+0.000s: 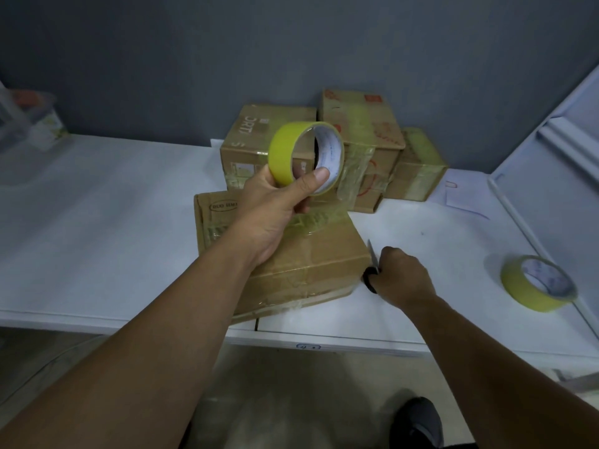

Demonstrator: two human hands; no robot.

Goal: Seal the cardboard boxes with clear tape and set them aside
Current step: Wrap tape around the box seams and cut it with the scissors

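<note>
near box — creased brown cardboard, glossy clear tape.

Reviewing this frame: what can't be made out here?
Head view:
- Tool in right hand: the fist hides all but a thin blade tip and dark handle end.
- Near box: left hand and forearm cover its top seam.
- Clear container, far left: blurred, cut by the edge.

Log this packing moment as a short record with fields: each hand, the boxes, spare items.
left hand: holds the tape roll raised above the near box
right hand: grip on a small knife, blade up, beside the near box
near box: on the white table, taped across its top
back boxes: taped, grouped by the wall
spare tape roll: lying on the table at right
</note>
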